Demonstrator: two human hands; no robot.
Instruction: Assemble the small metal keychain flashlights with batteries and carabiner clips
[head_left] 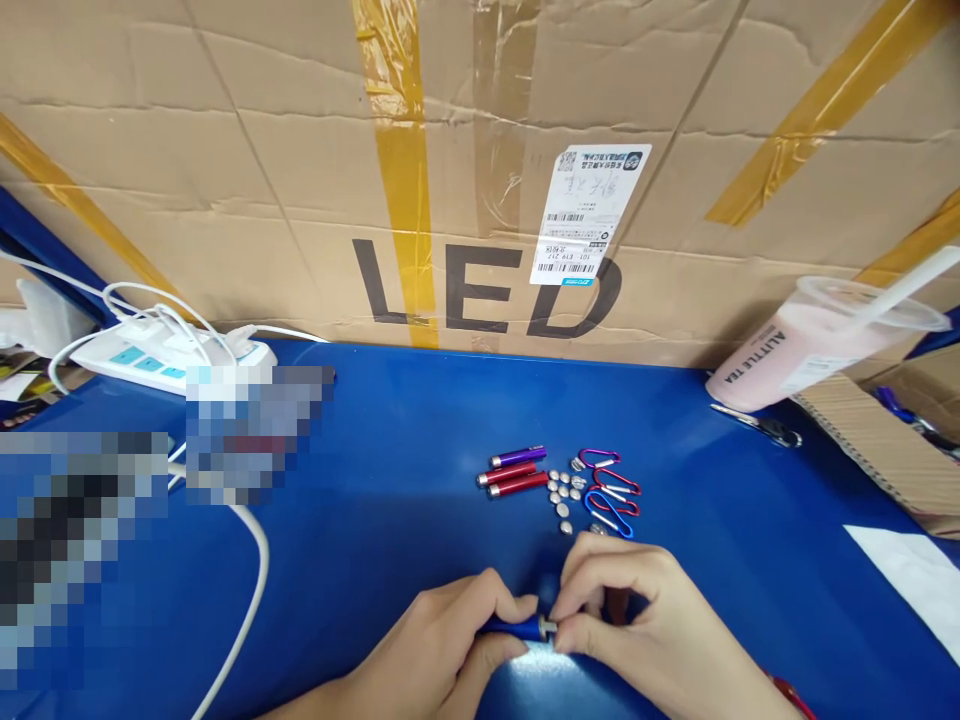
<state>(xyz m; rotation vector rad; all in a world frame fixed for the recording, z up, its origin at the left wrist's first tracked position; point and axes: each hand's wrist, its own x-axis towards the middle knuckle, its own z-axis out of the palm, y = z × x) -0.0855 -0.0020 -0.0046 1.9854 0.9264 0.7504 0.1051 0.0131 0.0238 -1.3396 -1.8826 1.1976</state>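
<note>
My left hand (pixel 439 640) is closed around a small blue flashlight (pixel 517 628) lying sideways, its silver end facing right. The thumb and fingers of my right hand (pixel 649 615) pinch a small metal end piece (pixel 550 629) at that end. A bright patch of light falls on the table just below. Beyond my hands lie two red flashlights (pixel 518 484) and a purple flashlight (pixel 517 457). Beside them are several button cells (pixel 562 510), plus a purple carabiner (pixel 600 458), red carabiners (pixel 617 482) and a blue carabiner (pixel 609 515).
A cardboard box (pixel 285 200) marked LED stands across the back of the blue table (pixel 390 430). At left are a white power strip (pixel 142 360) and a cable (pixel 259 570). A pink drink cup (pixel 780 350), keys (pixel 757 424) and white paper (pixel 907 580) are at right.
</note>
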